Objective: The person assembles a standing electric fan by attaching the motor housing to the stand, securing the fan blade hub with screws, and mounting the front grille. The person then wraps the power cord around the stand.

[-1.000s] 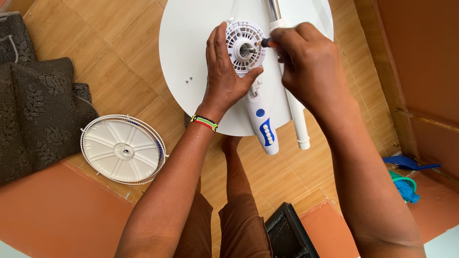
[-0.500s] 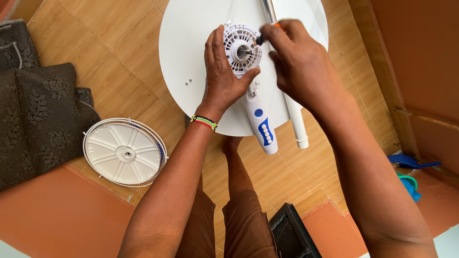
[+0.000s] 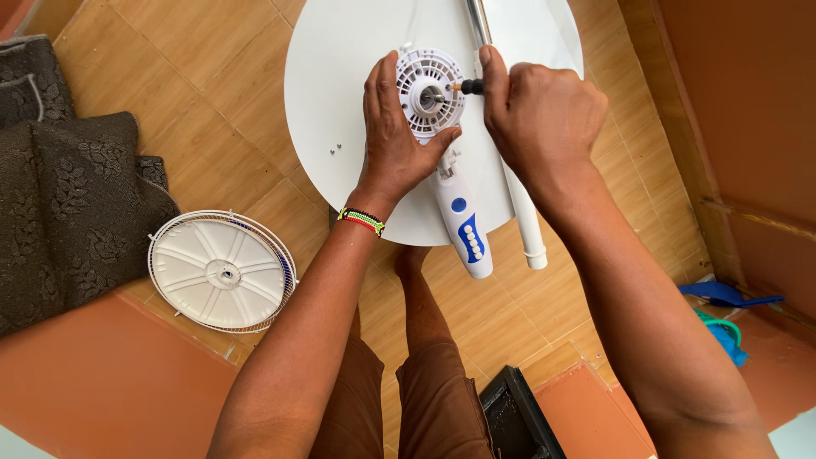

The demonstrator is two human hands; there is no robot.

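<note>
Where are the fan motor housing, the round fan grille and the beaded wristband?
fan motor housing [image 3: 429, 92], head view, on its vented white face.
round fan grille [image 3: 223, 271], head view, near its centre hub.
beaded wristband [image 3: 361, 221], head view, on the beads at the wrist.

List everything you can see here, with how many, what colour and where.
fan motor housing: one, white, on the round base, top centre
round base: one, white, on the floor
control handle: one, white and blue, below the housing
pole: one, white, beside the handle
screwdriver: one, dark handle, tip at the housing
screws: two, small, on the base
fan grille: one, white, floor left
mats: dark grey, far left
wristband: one, multicoloured
left hand: steadies the housing
right hand: grips the screwdriver
</note>
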